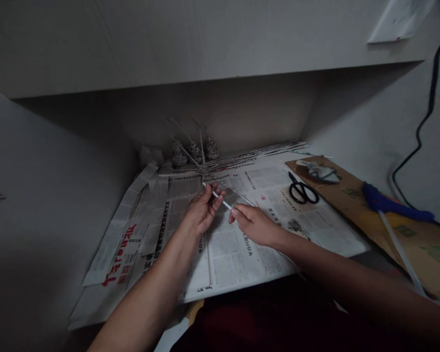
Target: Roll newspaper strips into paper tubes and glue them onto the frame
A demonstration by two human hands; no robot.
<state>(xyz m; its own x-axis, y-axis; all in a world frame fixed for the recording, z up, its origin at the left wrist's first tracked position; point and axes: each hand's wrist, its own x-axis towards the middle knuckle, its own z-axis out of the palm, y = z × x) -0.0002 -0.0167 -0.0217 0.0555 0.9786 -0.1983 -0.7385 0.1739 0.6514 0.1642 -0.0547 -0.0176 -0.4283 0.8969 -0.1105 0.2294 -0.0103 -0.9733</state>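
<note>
Between my two hands runs a thin white rolled paper stick (226,204), slanting down to the right. My left hand (202,210) is closed on its upper part, thumb and fingers around it. Its lower end is pinched in the fingertips of my right hand (254,225). Just beyond my left fingertips, several thin paper sticks cross and fan out from a small joined centre (204,170). Newspaper sheets (229,266) with printed text lie beneath both hands.
At the back stand three woven paper cones (211,148), beside a long bundle of paper sticks (264,154). Black-handled scissors (303,191) lie right of my hands. Farther right, a blue glue gun (392,203) with a glue stick rests on cardboard (418,239). A black cable (420,132) hangs along the wall.
</note>
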